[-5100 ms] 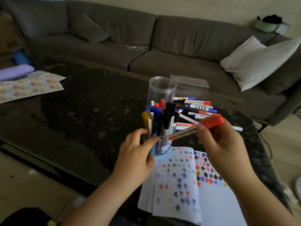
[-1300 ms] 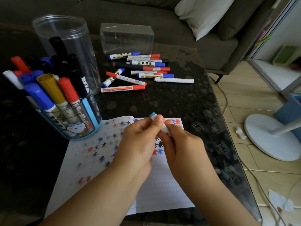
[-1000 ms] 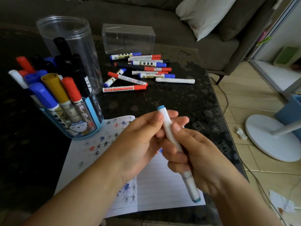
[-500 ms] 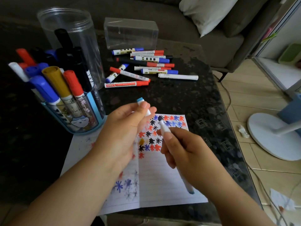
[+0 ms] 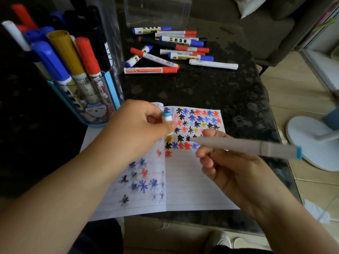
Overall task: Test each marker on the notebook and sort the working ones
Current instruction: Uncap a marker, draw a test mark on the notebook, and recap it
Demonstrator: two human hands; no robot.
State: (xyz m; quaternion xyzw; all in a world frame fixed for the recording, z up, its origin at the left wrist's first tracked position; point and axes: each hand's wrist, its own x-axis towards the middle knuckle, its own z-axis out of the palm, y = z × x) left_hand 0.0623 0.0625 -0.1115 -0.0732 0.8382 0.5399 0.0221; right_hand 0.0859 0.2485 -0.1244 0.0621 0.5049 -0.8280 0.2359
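Markers (image 5: 73,52) stand capped in blue-trimmed holder (image 5: 108,88) beside notebook (image 5: 192,180).

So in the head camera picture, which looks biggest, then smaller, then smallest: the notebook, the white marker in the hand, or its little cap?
1. notebook, clearly biggest.
2. white marker, held by the right hand; it is nearer the camera, so it looks longer than it is.
3. cap, pinched by the left hand, smallest.

A home living room: grey sofa (image 5: 229,19), cushion (image 5: 251,4), dark coffee table (image 5: 211,88).
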